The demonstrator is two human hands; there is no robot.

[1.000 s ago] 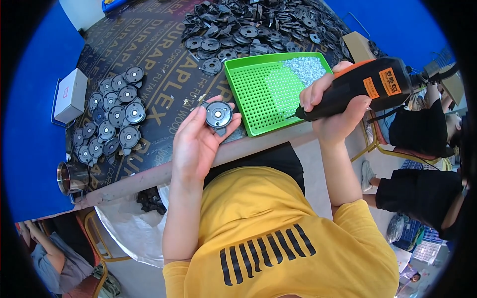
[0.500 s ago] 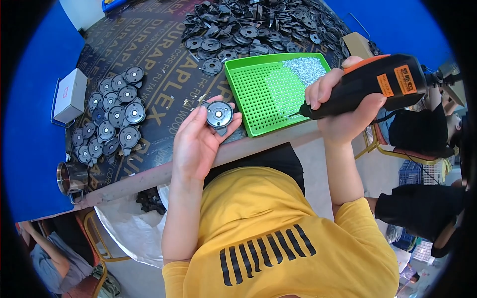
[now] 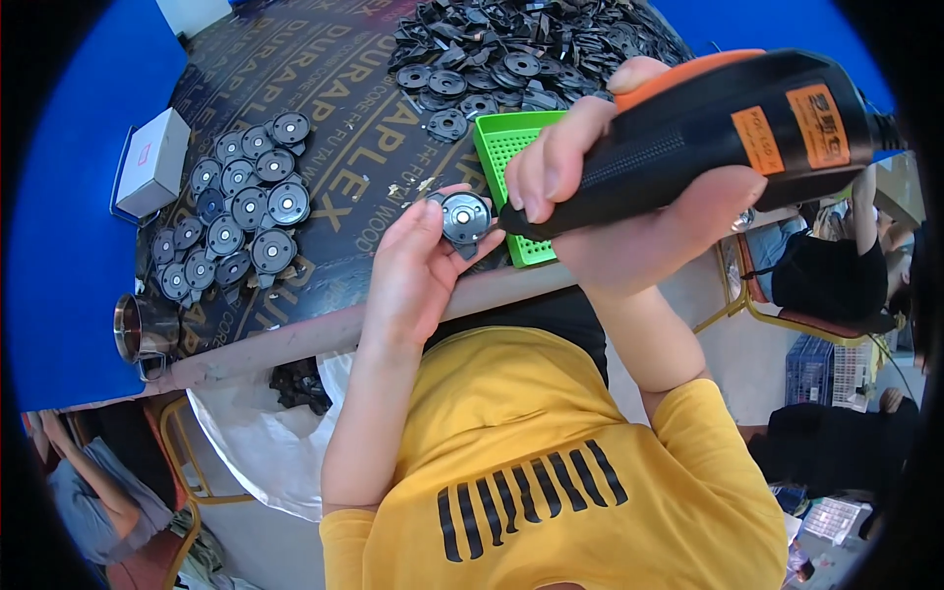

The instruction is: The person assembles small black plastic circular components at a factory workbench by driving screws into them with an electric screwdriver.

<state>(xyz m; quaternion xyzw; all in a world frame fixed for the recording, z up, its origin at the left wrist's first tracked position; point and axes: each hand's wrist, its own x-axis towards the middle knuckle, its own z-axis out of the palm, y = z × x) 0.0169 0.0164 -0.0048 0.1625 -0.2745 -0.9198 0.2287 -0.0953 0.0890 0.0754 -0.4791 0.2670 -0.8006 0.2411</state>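
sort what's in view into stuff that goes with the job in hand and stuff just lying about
Seem part of the job:
round black part, held in the left hand
electric screwdriver, gripped in the right hand
green perforated tray
grouped black discs at left
heap of black parts behind

Seem just lying about:
white box
metal cup
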